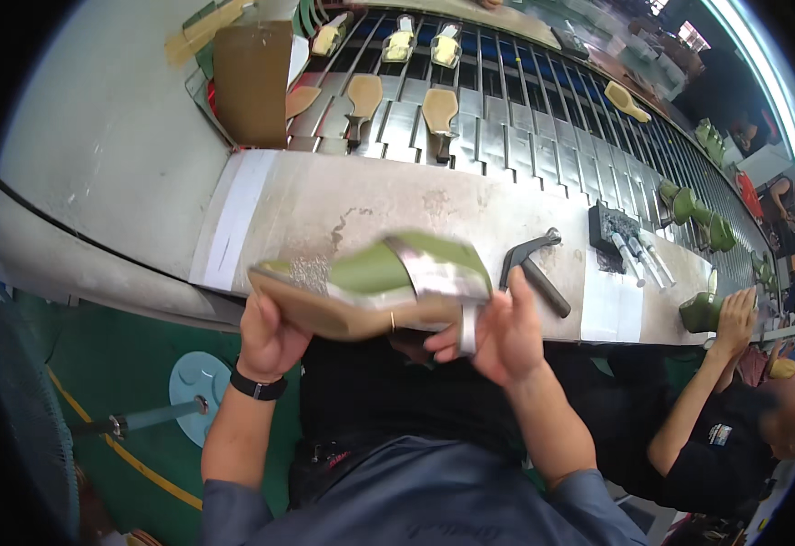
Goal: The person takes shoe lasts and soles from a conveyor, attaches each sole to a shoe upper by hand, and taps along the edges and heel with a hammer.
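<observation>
In front of me, tilted sideways over the bench edge, is a high-heeled sandal (347,305) on a green shoe last (374,272). It has a glittery toe strap, a silvery strap near the heel end, a tan sole and a light block heel. My left hand (268,337) grips the toe end from below. At the heel end, my right hand (506,337) closes around the heel, its index finger and thumb partly spread. The shoe is slightly blurred by motion. A hammer (540,275) with a dark handle lies on the bench to the right of the shoe.
The pale bench (415,196) borders a slatted metal conveyor (497,118) carrying several shoes and soles. A black block (608,232) with white pen-like tools sits on the right. Farther right a co-worker's hand (736,320) touches another green last. A cardboard box (250,84) stands far left.
</observation>
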`<action>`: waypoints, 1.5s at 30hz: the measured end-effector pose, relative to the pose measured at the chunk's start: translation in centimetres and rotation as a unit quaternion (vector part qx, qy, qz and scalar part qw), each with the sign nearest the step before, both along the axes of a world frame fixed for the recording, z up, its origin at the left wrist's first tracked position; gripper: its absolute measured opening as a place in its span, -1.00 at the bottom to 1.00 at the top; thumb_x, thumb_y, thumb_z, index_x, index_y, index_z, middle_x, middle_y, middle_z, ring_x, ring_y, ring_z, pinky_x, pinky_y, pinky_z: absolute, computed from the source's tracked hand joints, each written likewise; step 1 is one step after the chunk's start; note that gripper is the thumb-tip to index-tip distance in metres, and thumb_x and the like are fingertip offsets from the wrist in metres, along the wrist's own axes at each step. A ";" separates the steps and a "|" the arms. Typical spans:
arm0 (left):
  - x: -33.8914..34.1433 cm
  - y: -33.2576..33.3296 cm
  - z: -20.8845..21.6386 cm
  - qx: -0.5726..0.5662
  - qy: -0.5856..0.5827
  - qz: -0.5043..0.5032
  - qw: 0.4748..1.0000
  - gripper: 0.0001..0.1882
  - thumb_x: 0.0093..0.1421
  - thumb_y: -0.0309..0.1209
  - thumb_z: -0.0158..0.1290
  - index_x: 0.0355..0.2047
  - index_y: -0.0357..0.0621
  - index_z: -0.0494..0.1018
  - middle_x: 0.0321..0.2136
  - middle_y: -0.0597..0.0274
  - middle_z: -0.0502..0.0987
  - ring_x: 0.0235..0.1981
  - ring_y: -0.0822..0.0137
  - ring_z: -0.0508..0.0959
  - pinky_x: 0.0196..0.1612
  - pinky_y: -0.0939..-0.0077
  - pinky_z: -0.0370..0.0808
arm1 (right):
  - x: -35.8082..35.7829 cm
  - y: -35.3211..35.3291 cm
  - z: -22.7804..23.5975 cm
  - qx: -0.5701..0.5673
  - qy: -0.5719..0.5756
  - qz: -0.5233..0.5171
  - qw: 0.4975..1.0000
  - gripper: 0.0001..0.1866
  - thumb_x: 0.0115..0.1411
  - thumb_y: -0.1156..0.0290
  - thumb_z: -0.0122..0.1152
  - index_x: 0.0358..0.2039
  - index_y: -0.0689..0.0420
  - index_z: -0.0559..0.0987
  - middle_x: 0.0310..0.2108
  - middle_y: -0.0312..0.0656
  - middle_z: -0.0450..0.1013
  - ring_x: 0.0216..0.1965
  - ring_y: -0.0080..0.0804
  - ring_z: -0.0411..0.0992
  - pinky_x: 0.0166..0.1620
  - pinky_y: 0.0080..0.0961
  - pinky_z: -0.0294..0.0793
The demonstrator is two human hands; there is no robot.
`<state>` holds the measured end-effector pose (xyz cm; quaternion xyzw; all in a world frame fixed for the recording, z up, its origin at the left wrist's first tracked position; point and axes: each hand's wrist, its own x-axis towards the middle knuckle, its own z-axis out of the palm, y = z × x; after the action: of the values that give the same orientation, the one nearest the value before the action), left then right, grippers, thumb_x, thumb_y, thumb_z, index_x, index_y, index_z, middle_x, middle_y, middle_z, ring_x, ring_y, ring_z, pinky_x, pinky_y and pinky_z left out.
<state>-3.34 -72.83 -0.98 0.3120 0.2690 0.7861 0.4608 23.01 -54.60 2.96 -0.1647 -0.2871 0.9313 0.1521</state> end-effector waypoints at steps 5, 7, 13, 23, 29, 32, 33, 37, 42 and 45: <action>-2.8 2.0 1.2 -0.209 0.223 0.165 0.938 -0.34 0.43 -0.05 0.12 0.25 -0.42 0.41 0.14 -0.11 0.57 0.15 0.08 0.59 0.25 0.18 0.50 | -2.6 -1.6 1.9 0.108 0.011 -0.018 0.994 -0.31 0.45 0.03 -0.09 0.37 0.32 0.28 0.15 0.22 0.47 -0.05 0.17 0.60 0.01 0.04 0.65; -1.5 3.5 0.5 -0.285 0.494 0.308 0.761 -0.68 0.33 -0.42 0.18 0.04 -0.33 0.58 -0.02 0.02 0.67 0.02 0.15 0.65 0.06 0.24 0.58 | -4.0 0.7 3.3 0.107 -0.060 -0.146 0.982 -0.36 0.47 0.09 -0.08 0.36 0.34 0.29 0.09 0.21 0.50 -0.06 0.14 0.61 0.00 0.00 0.65; 1.1 4.7 -0.5 -0.169 0.713 0.358 0.579 -0.66 0.13 -0.35 0.28 -0.10 -0.23 0.64 0.08 0.03 0.64 0.16 -0.03 0.58 0.17 0.11 0.51 | -5.4 20.2 3.9 0.420 -0.314 -0.408 0.747 -0.59 0.38 0.19 0.25 -0.01 0.32 0.62 -0.15 -0.10 0.61 -0.17 -0.21 0.66 -0.11 -0.37 0.64; 1.1 4.7 0.0 -0.172 0.722 0.366 0.562 -0.66 0.10 -0.40 0.25 -0.11 -0.25 0.64 0.07 0.02 0.64 0.13 -0.04 0.60 0.15 0.11 0.53 | -10.4 21.5 2.9 0.761 -0.225 -0.322 0.516 -0.61 0.29 0.33 0.21 0.10 0.15 0.63 0.05 0.04 0.60 0.10 0.05 0.53 0.19 -0.15 0.47; 1.1 5.3 -0.3 -0.163 0.726 0.357 0.565 -0.67 0.09 -0.40 0.25 -0.12 -0.25 0.64 0.07 0.01 0.64 0.13 -0.06 0.59 0.15 0.11 0.53 | -16.3 22.3 -0.8 0.847 -0.346 -0.066 0.398 -0.74 0.21 0.47 0.19 -0.11 0.15 0.72 -0.02 0.02 0.61 0.06 0.04 0.54 0.09 -0.10 0.55; 1.0 5.4 0.1 -0.177 0.723 0.342 0.574 -0.67 0.09 -0.41 0.25 -0.11 -0.26 0.63 0.07 -0.02 0.64 0.14 -0.07 0.58 0.17 0.11 0.52 | -15.8 23.2 0.5 0.801 -0.413 -0.030 0.431 -0.77 0.18 0.47 0.21 -0.17 0.15 0.72 -0.08 0.02 0.61 0.01 0.03 0.57 0.07 -0.10 0.56; 0.8 5.3 0.3 -0.193 0.710 0.325 0.594 -0.66 0.10 -0.43 0.26 -0.09 -0.27 0.62 0.09 -0.02 0.62 0.15 -0.07 0.58 0.19 0.12 0.52 | -14.9 23.4 0.9 0.797 -0.394 -0.086 0.450 -0.78 0.17 0.45 0.23 -0.19 0.16 0.72 -0.10 0.02 0.62 -0.02 0.04 0.58 0.07 -0.10 0.56; -0.2 7.3 2.6 -0.221 0.638 0.267 0.688 -0.61 0.14 -0.46 0.28 -0.02 -0.32 0.58 0.18 -0.07 0.56 0.16 -0.05 0.57 0.22 0.18 0.50 | -9.0 19.7 2.4 0.641 -0.219 -0.290 0.676 -0.69 0.12 0.50 0.34 -0.10 0.25 0.64 -0.21 -0.09 0.63 -0.24 -0.24 0.60 -0.13 -0.35 0.57; -2.9 22.0 5.5 -0.193 0.595 0.182 0.759 -0.51 0.22 -0.38 0.29 0.12 -0.33 0.52 0.13 -0.11 0.57 0.13 0.06 0.60 0.14 0.24 0.55 | -3.7 14.7 0.1 0.457 -0.266 -0.248 0.811 -0.75 0.15 0.50 0.45 -0.20 0.23 0.56 -0.32 -0.30 0.55 -0.35 -0.71 0.37 -0.31 -0.64 0.40; -6.8 35.0 2.9 -0.236 0.636 0.165 0.716 -0.32 0.22 -0.22 0.32 0.23 -0.37 0.41 0.12 -0.14 0.56 0.13 0.08 0.60 0.10 0.25 0.57 | -4.0 14.7 0.8 0.571 -0.283 -0.199 0.745 -0.72 0.10 0.53 0.43 -0.18 0.22 0.57 -0.34 -0.15 0.56 -0.40 -0.36 0.50 -0.31 -0.42 0.50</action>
<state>-10.17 -37.86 1.95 0.5700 0.7227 0.3769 0.1034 18.99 -39.91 3.80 -0.3562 -0.7555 0.4533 0.3114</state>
